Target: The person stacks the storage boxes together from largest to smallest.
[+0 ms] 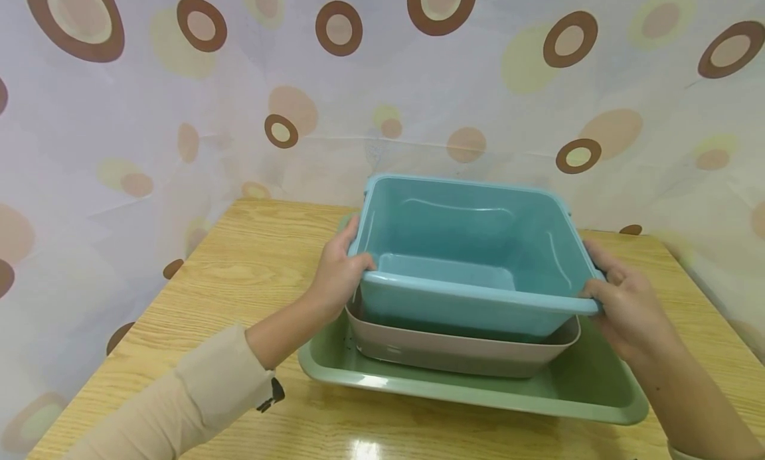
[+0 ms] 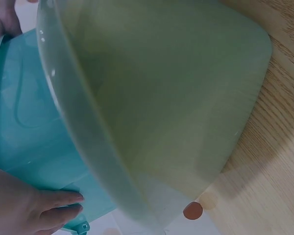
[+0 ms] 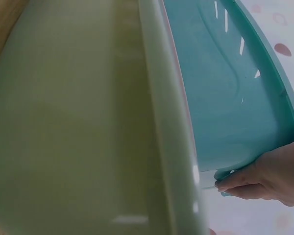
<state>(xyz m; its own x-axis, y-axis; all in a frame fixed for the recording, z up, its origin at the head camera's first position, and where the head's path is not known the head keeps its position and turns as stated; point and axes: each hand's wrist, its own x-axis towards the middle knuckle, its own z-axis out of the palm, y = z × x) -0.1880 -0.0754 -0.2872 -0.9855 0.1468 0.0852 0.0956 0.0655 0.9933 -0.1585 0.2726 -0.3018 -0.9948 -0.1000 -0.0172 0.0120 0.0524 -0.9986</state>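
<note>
A blue rectangular plastic basin (image 1: pixel 454 267) is tilted with its inside facing me. My left hand (image 1: pixel 339 267) grips its left rim, thumb over the near corner and fingers along the outer side. On the opposite side my right hand (image 1: pixel 627 301) holds the right rim, thumb on top. Below it sits a greyish-beige basin (image 1: pixel 454 354), with the blue one partly inside it in the head view. Both are over a larger green basin (image 1: pixel 478 403). In the left wrist view the green basin's outer wall (image 2: pixel 176 88) fills the middle, with the left hand's fingers (image 2: pixel 59 208) against the blue side.
The green basin stands on a wood-grain table (image 1: pixel 239 267). Close behind the table hangs a white covering (image 1: pixel 370 101) printed with brown, peach and yellow circles. It also runs down along the left and right sides.
</note>
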